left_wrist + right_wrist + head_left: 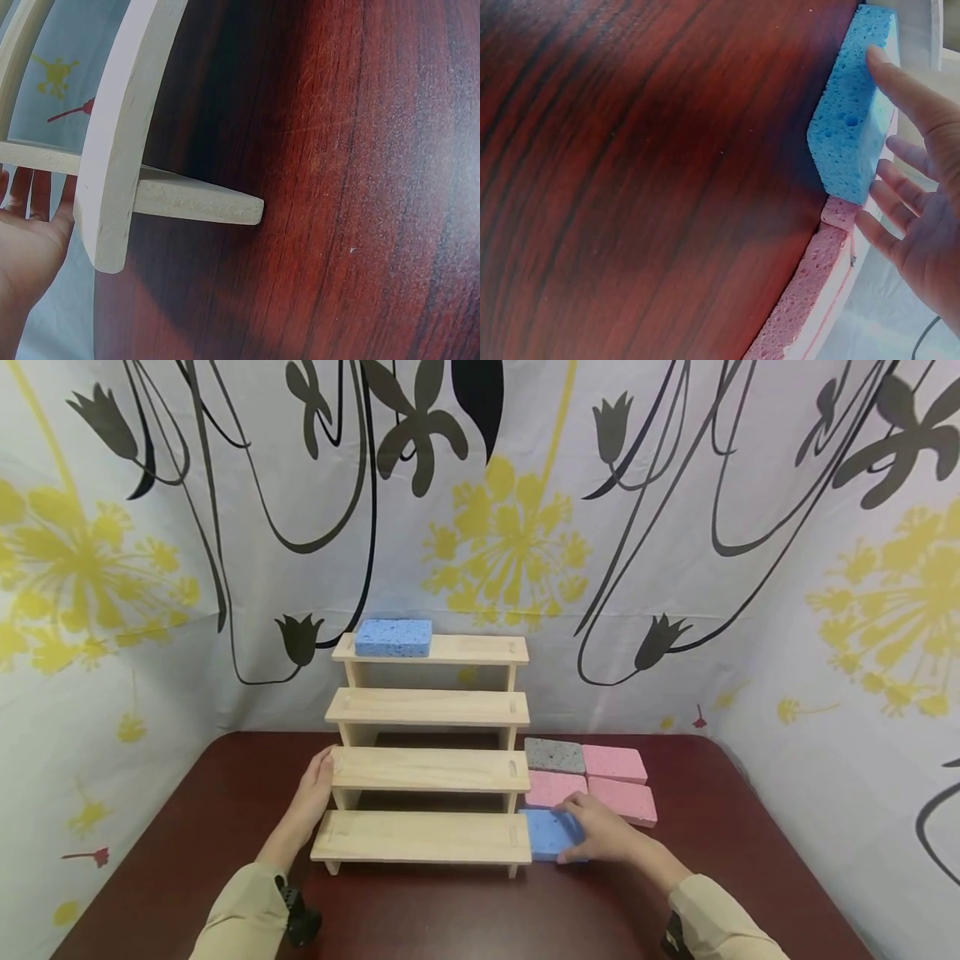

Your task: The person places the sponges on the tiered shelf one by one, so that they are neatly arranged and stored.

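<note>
Blue sponge: lying on the desk, just right of the stand's front right corner.
My right hand: clamped on it, thumb at near side, fingers over far side; I should press evenly.
My left hand: fingers rather straight against the second step's left end; light pressure should steady the stand.
Pink sponges: just behind the blue one; I must not drag them.

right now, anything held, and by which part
The right hand is at the right end of the lower blue sponge, grip unclear; the left hand touches the left side of the rack.
</note>
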The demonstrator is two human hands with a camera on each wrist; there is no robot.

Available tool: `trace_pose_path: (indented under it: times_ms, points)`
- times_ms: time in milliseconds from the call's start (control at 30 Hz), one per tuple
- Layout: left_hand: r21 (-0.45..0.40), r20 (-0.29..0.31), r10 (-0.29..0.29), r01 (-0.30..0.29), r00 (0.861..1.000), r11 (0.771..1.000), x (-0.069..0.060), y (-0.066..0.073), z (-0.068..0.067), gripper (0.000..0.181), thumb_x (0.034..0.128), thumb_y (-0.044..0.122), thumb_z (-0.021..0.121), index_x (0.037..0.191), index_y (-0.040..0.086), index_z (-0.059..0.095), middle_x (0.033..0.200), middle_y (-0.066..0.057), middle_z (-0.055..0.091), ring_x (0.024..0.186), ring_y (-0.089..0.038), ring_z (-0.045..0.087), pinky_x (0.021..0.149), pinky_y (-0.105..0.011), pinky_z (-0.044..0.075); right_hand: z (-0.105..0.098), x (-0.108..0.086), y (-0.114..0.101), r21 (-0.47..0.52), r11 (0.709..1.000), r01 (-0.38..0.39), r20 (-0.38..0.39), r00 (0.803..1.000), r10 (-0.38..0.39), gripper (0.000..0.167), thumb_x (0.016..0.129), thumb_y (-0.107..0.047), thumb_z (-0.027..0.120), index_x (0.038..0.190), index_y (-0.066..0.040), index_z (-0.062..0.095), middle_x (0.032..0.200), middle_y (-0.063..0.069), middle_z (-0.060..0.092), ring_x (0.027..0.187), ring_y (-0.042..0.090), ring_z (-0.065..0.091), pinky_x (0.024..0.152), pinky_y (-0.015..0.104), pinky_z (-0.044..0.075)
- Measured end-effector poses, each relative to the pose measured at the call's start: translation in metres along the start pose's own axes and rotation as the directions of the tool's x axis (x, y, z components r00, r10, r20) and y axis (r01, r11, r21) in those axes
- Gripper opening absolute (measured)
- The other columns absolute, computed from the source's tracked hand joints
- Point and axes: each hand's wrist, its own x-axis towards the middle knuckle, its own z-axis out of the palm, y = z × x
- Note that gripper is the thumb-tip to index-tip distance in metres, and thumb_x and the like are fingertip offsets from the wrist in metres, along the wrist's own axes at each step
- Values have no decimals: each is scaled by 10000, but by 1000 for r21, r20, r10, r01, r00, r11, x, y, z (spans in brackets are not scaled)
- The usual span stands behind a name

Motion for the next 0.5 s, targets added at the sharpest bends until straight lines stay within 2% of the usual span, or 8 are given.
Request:
trace_pose_path:
  times_ms: [500]
  points:
    - [-11, 25, -1, 1, 1000, 1000, -3, 1, 0, 630, 984, 465, 136, 1470, 72, 56, 1510, -218, 91, 1393, -380, 95, 1110, -545, 148, 4, 4, 1, -40, 998, -39, -2, 999, 38, 771, 566, -467, 825, 1147, -31, 568, 1050, 61, 528, 931, 151, 482, 783, 358, 478]
